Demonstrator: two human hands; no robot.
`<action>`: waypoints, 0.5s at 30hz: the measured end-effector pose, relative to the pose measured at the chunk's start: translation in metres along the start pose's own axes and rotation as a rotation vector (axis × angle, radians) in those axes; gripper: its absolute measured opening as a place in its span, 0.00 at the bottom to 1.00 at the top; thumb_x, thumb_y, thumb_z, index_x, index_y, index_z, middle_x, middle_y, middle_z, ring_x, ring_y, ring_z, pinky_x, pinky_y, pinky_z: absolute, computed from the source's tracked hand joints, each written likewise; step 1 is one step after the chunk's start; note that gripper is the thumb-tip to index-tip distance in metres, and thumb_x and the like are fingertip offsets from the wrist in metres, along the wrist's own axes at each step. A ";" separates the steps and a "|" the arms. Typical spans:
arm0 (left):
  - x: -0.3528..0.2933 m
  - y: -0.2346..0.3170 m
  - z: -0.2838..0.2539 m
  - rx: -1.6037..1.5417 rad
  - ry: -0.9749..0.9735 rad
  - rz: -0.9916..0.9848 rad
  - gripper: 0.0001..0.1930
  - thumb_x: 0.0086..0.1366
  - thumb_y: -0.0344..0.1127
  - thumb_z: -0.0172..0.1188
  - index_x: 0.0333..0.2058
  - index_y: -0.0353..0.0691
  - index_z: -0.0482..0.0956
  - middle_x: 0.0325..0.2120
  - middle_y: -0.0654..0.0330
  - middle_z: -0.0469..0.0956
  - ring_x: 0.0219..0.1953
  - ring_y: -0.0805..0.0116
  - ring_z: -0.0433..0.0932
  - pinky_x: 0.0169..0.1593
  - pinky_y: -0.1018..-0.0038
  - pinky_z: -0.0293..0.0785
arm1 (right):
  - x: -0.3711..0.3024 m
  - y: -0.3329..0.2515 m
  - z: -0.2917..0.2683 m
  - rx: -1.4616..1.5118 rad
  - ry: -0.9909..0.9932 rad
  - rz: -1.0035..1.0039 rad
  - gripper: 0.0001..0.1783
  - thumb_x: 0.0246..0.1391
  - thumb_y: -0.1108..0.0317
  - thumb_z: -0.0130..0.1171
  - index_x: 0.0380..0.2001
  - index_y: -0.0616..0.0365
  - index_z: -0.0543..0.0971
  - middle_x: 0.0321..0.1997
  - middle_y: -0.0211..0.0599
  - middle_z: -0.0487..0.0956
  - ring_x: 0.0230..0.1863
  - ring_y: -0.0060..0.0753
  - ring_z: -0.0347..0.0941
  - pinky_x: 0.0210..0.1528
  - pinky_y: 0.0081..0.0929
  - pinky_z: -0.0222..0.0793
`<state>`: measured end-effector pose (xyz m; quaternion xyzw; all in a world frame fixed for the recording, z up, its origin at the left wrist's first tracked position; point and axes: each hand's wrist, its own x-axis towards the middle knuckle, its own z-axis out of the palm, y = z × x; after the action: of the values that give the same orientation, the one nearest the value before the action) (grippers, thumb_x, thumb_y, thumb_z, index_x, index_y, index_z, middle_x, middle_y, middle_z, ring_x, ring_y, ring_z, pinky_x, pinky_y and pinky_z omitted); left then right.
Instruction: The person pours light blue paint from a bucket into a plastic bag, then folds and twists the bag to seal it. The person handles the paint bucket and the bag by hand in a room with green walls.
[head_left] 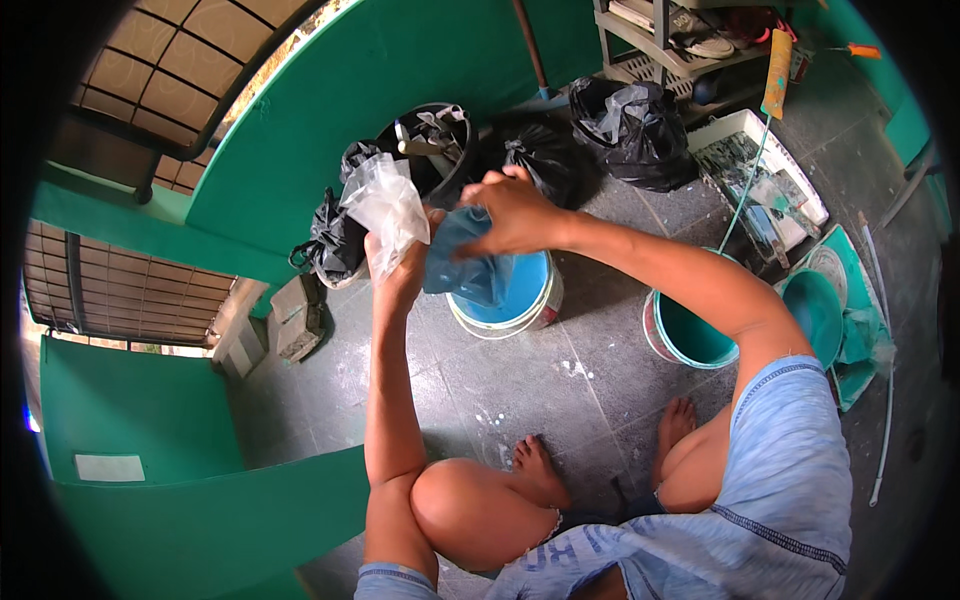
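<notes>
Right hand (512,215) half open; up against blue plastic (458,277)

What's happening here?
A person sits low with knees bent, working plastic with bare hands. The left hand grips crumpled whitish plastic; the right hand is on bluish plastic beside it. Whether that's one piece, I can't tell. Both are above or near the bucket with blue inside. A green-lined bucket stands off to the right.
</notes>
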<state>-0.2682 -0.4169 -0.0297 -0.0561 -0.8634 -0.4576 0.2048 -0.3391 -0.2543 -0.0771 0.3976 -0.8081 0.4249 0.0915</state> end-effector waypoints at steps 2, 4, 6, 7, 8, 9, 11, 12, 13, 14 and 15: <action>0.003 -0.003 -0.001 -0.033 -0.053 0.036 0.07 0.55 0.32 0.58 0.30 0.34 0.77 0.21 0.63 0.74 0.25 0.76 0.69 0.30 0.76 0.66 | 0.015 -0.005 -0.009 -0.011 -0.081 0.011 0.26 0.36 0.45 0.65 0.32 0.55 0.80 0.33 0.39 0.76 0.41 0.38 0.69 0.54 0.36 0.51; 0.001 0.000 -0.004 0.042 -0.034 -0.010 0.07 0.55 0.31 0.57 0.29 0.34 0.78 0.20 0.64 0.74 0.24 0.76 0.69 0.29 0.77 0.66 | 0.015 0.000 -0.003 -0.025 -0.132 0.020 0.22 0.38 0.49 0.65 0.30 0.55 0.79 0.28 0.37 0.76 0.41 0.36 0.69 0.55 0.41 0.49; 0.000 0.003 -0.005 0.054 0.006 -0.018 0.07 0.55 0.32 0.57 0.29 0.34 0.78 0.20 0.64 0.74 0.24 0.76 0.69 0.29 0.77 0.66 | 0.008 0.010 0.004 -0.074 -0.103 0.009 0.21 0.37 0.50 0.65 0.26 0.57 0.79 0.24 0.37 0.77 0.42 0.38 0.70 0.55 0.49 0.48; 0.000 0.004 -0.006 0.052 0.002 -0.021 0.07 0.55 0.32 0.58 0.29 0.34 0.78 0.20 0.64 0.74 0.24 0.76 0.69 0.29 0.77 0.66 | 0.003 0.016 0.008 -0.099 -0.088 0.007 0.21 0.36 0.50 0.65 0.25 0.58 0.79 0.22 0.37 0.77 0.43 0.39 0.70 0.55 0.54 0.47; 0.000 0.003 -0.006 0.049 0.001 -0.027 0.07 0.54 0.32 0.58 0.28 0.34 0.78 0.20 0.64 0.74 0.24 0.76 0.69 0.29 0.77 0.66 | 0.000 0.019 0.010 -0.107 -0.101 0.014 0.20 0.36 0.51 0.65 0.25 0.58 0.79 0.23 0.37 0.77 0.43 0.39 0.70 0.55 0.55 0.47; 0.000 0.002 -0.006 0.046 -0.001 -0.033 0.07 0.54 0.32 0.58 0.28 0.34 0.78 0.20 0.64 0.74 0.23 0.76 0.69 0.29 0.77 0.65 | -0.004 0.022 0.013 -0.114 -0.115 0.022 0.19 0.36 0.52 0.66 0.25 0.58 0.79 0.23 0.37 0.77 0.43 0.40 0.70 0.55 0.56 0.46; 0.000 -0.003 -0.005 0.038 -0.007 -0.045 0.08 0.55 0.34 0.59 0.29 0.34 0.77 0.22 0.63 0.74 0.25 0.76 0.69 0.30 0.76 0.66 | -0.006 0.027 0.015 -0.138 -0.144 0.027 0.18 0.35 0.54 0.67 0.25 0.58 0.80 0.25 0.37 0.77 0.42 0.40 0.70 0.56 0.57 0.46; -0.001 -0.006 -0.005 0.037 -0.010 -0.052 0.09 0.55 0.35 0.60 0.29 0.35 0.77 0.22 0.63 0.74 0.25 0.75 0.69 0.30 0.75 0.66 | -0.005 0.029 0.015 -0.151 -0.139 0.018 0.19 0.35 0.53 0.67 0.25 0.58 0.80 0.25 0.38 0.78 0.42 0.40 0.70 0.56 0.57 0.45; -0.002 -0.010 -0.006 0.045 0.006 -0.065 0.10 0.55 0.36 0.60 0.30 0.35 0.77 0.23 0.63 0.73 0.26 0.75 0.69 0.31 0.75 0.66 | -0.004 0.030 0.014 -0.164 -0.135 0.009 0.20 0.34 0.52 0.67 0.26 0.58 0.80 0.26 0.38 0.78 0.42 0.40 0.70 0.56 0.57 0.45; -0.002 -0.013 -0.007 0.055 0.022 -0.077 0.11 0.56 0.38 0.60 0.31 0.35 0.77 0.24 0.62 0.73 0.27 0.74 0.69 0.32 0.74 0.66 | -0.002 0.028 0.013 -0.177 -0.128 -0.001 0.21 0.34 0.51 0.67 0.26 0.58 0.80 0.26 0.38 0.78 0.42 0.40 0.70 0.56 0.57 0.45; -0.001 -0.014 -0.009 0.065 0.039 -0.089 0.12 0.57 0.39 0.60 0.32 0.35 0.76 0.25 0.62 0.73 0.28 0.73 0.69 0.33 0.74 0.66 | -0.001 0.025 0.011 -0.196 -0.135 0.016 0.20 0.35 0.51 0.67 0.26 0.57 0.80 0.27 0.36 0.77 0.42 0.39 0.69 0.56 0.56 0.45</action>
<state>-0.2684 -0.4327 -0.0364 -0.0021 -0.8753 -0.4391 0.2027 -0.3544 -0.2542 -0.0997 0.4080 -0.8532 0.3169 0.0718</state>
